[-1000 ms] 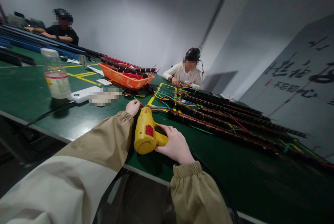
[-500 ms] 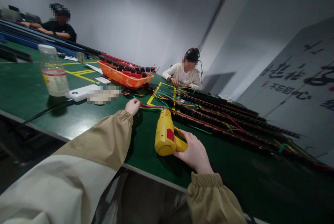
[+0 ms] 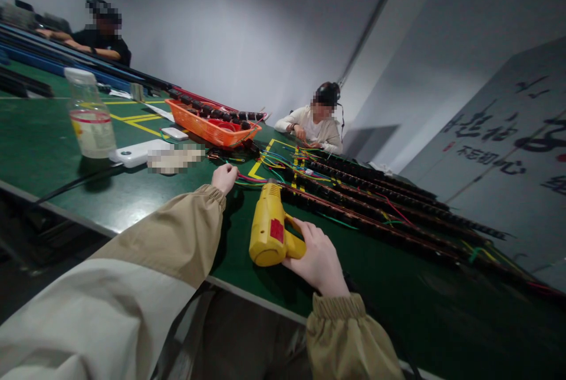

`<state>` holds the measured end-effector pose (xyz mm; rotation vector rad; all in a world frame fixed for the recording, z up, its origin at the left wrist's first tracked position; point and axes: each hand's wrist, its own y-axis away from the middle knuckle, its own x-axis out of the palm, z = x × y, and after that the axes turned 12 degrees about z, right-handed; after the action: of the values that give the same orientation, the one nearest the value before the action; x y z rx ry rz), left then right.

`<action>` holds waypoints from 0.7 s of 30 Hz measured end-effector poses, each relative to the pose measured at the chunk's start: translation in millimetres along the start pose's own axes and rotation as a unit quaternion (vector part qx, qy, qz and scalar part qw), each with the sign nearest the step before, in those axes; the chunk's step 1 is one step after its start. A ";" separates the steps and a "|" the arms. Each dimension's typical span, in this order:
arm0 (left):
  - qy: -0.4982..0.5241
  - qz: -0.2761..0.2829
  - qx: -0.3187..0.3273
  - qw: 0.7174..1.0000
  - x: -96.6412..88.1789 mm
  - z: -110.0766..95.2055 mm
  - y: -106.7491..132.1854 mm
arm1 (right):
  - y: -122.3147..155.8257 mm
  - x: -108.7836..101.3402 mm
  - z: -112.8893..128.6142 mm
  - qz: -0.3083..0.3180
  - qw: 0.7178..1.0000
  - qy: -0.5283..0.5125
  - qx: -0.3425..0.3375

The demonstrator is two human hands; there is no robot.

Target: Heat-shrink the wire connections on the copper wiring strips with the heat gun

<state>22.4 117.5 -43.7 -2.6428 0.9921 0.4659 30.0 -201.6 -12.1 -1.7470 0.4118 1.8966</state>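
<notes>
My right hand (image 3: 316, 256) is wrapped round the handle of a yellow heat gun (image 3: 267, 232) with a red label. The gun's nozzle points away from me, at a bundle of coloured wires (image 3: 254, 180). My left hand (image 3: 225, 178) is closed on the left end of those wires, its fingertips partly hidden. Rightward the wires run into a long dark wiring harness (image 3: 354, 209) lying across the table. Nozzle and wires overlap in view, so I cannot tell whether they touch.
Several more harnesses (image 3: 380, 182) lie on the green table (image 3: 145, 209). Toward the back left are an orange basket (image 3: 212, 132) with dark coiled pieces, a bottle (image 3: 91, 120) and a white device (image 3: 141, 153). One person (image 3: 312, 123) sits across; another (image 3: 104, 38) is far left.
The heat gun in my right hand has shifted left along the wires, nearer my left hand. My left hand stays in nearly the same place, still holding the wires.
</notes>
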 end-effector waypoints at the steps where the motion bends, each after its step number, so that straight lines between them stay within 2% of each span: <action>1: -0.001 -0.002 0.001 1.000 0.0 0.2 0.2 | -2.6 1.1 5.1 0.000 1.000 -0.002 -0.007; 9: -0.012 0.014 -0.021 1.000 -3.0 -0.5 -2.3 | -22.9 9.7 46.7 0.005 0.998 -0.019 -0.053; 21: -0.022 0.019 -0.012 1.000 -3.7 -0.4 -2.5 | -24.7 7.9 48.0 0.016 0.998 -0.033 -0.057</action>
<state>21.6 121.3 -41.6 -2.6266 1.0313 0.5437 4.0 -153.6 -11.0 -1.7545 0.3142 2.0301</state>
